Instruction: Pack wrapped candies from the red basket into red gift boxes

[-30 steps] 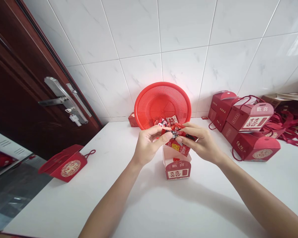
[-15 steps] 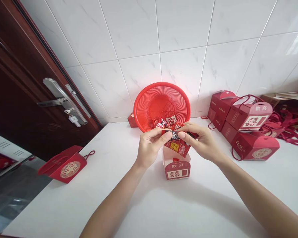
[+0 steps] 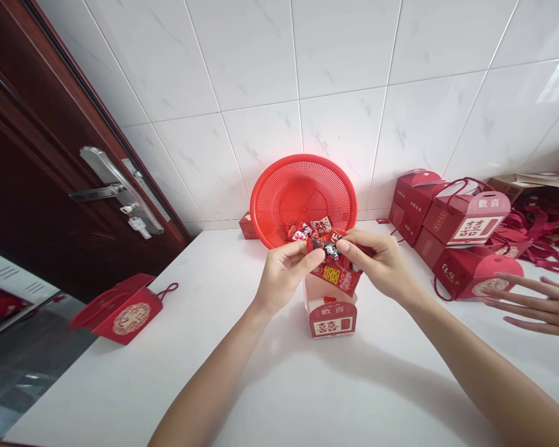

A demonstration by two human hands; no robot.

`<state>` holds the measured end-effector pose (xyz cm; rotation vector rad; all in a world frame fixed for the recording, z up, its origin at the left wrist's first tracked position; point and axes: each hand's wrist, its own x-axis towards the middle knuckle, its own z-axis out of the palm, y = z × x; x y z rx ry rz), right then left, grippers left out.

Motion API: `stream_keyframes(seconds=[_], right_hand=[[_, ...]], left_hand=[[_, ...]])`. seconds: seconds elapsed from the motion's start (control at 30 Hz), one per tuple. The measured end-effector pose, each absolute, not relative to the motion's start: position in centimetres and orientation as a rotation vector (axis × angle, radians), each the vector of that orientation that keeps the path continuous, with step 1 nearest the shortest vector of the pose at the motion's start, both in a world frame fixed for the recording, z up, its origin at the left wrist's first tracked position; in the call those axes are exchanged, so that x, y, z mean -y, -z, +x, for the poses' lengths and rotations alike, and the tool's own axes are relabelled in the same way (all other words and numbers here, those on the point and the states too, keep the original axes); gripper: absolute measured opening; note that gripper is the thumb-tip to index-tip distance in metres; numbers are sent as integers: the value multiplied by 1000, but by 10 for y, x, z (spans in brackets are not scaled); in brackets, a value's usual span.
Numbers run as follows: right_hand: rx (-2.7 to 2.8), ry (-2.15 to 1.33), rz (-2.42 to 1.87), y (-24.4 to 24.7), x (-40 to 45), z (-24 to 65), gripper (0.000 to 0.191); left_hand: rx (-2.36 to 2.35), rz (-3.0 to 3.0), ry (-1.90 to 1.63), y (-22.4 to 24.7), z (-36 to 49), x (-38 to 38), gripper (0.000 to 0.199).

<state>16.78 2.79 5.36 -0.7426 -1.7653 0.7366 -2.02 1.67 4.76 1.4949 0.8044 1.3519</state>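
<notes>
My left hand and my right hand meet above an open red gift box, thumbs and fingers closed. Between them they pinch a small dark wrapped candy from both sides. A red candy packet with a yellow double-happiness character is held just below it; which fingers grip the packet is hidden. Behind my hands, a red plastic basket leans towards me, with several wrapped candies at its lower rim. The gift box stands upright on the white table.
Stacked red gift boxes stand at the right, with dark red ribbons beyond. Another person's spread hand reaches in there. An open red box sits near the left edge, close to the door.
Another person's hand has come into view at the right. My fingers have shifted slightly on the candy, showing more of it; the packet has dipped a little.
</notes>
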Motion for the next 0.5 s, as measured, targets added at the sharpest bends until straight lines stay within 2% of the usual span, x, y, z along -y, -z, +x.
stream_keyframes(seconds=[0.5], right_hand=[[1800, -1058, -734, -55, -33, 174, 44]], left_hand=[[-743, 1383, -1413, -49, -21, -19, 26]])
